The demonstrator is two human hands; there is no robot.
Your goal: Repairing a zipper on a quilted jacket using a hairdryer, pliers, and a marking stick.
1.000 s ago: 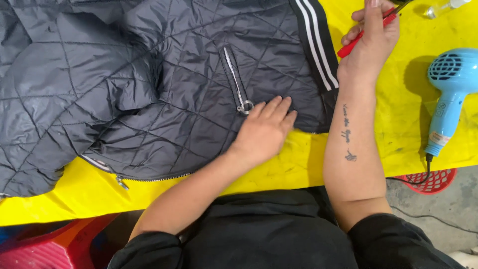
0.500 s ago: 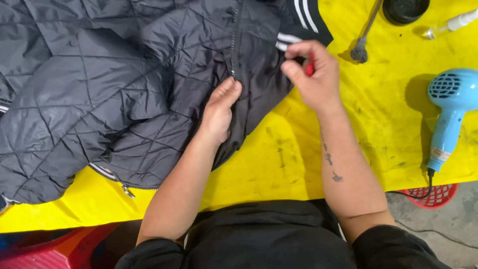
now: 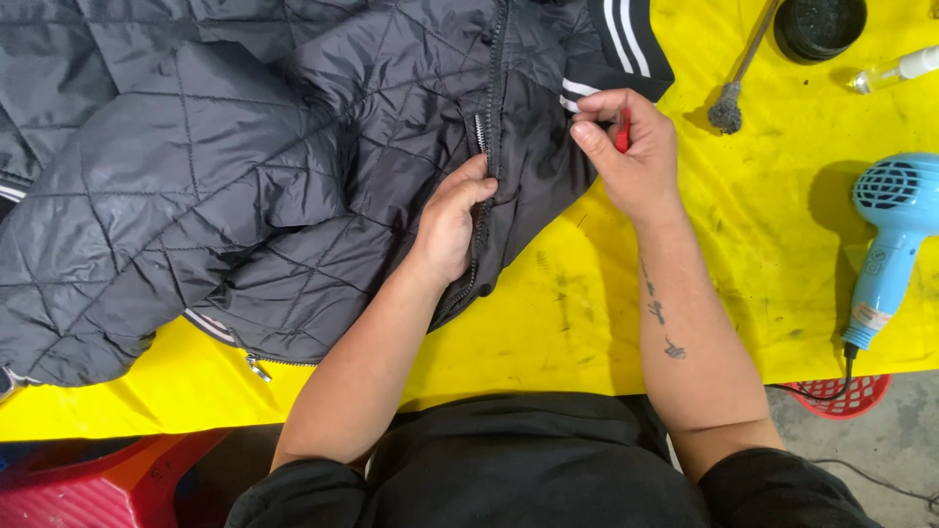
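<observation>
Head view: left hand (image 3: 452, 220) lies flat on the black jacket (image 3: 245, 176) beside its zipper (image 3: 486, 147) — holding nothing. Right hand (image 3: 626, 147), just right of the jacket, pinches a red pen (image 3: 621, 132); farther right lies 1 blue hairdryer (image 3: 890, 235).

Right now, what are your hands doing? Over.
Left hand flat on dark quilted jacket by its zipper. Right hand pinching small red tool at jacket edge. Nothing blocking.

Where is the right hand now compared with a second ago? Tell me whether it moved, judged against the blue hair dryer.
Yes. The right hand came down and left, away from the blue hair dryer, onto the dark quilted jacket edge, pinching something red.
</observation>
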